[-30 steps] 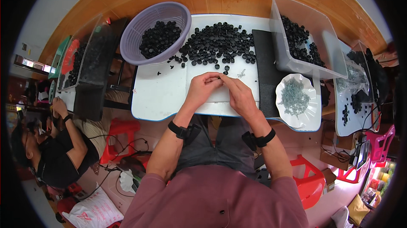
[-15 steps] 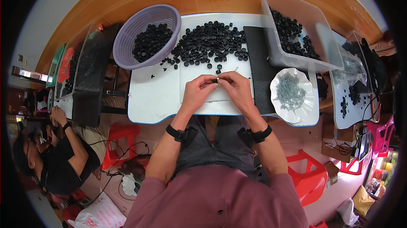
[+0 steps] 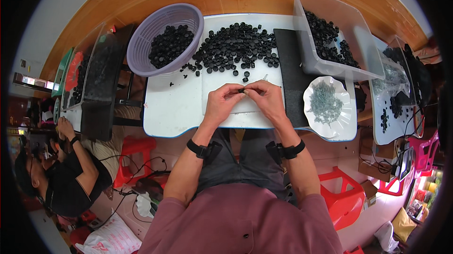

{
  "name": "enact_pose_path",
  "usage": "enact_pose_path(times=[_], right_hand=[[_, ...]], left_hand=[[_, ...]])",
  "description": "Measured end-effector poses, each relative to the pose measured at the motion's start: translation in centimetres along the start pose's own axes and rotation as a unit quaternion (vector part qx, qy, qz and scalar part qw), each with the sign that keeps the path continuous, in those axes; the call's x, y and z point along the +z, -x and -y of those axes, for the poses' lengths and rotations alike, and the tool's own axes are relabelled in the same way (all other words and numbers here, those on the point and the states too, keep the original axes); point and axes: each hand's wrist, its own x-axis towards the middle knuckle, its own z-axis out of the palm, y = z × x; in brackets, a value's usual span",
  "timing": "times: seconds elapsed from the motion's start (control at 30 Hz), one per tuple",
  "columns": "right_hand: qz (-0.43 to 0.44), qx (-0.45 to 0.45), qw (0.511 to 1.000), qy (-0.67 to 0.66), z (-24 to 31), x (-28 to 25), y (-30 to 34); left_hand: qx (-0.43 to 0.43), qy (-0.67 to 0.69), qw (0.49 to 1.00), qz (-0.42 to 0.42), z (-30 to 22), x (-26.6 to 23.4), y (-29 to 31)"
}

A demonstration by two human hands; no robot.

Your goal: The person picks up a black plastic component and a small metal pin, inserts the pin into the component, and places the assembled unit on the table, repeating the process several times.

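Note:
My left hand and my right hand meet above the near part of a white board. Between their fingertips is a small black round part, mostly covered by the fingers. Both hands are closed in a pinch on it. Just beyond them lies a wide heap of black caps, with a few strays near my fingers. A thin pale tool or stick rests on the board beside my right hand. To the right, a white scalloped plate carries a pile of small greyish-green pieces.
A purple basket with black caps stands at the back left, a clear plastic bin with more at the back right. A black mat lies between board and plate. Red stools flank me; another person sits at left.
My fingertips have shifted slightly on the small black part, and my right fingers sit a little lower. The whole view has moved slightly; the things on the table look unmoved.

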Motion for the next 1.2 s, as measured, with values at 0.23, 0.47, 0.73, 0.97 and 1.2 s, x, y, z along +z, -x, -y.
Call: enact_pose_path(times=[0.23, 0.47, 0.73, 0.97, 1.2], right_hand=[[-0.010, -0.076, 0.996, 0.048, -0.5, 0.6, 0.2], [-0.001, -0.090, 0.995, 0.047, -1.0, 0.3, 0.5], [-0.017, -0.051, 0.998, 0.044, -0.1, 0.6, 0.6], [-0.029, -0.067, 0.996, 0.056, -0.4, 0.9, 0.3], [-0.034, -0.082, 0.994, 0.058, -0.1, 0.7, 0.7]], left_hand=[[-0.008, 0.008, 1.000, 0.017, -0.3, -0.5, -0.3], [-0.039, 0.024, 0.999, 0.024, -0.9, -0.4, -0.2], [-0.009, 0.011, 1.000, -0.024, -0.5, 0.2, 0.0], [0.008, -0.003, 0.998, -0.054, -0.7, 0.7, 0.1], [-0.017, 0.016, 0.998, -0.053, -1.0, 0.8, 0.2]])
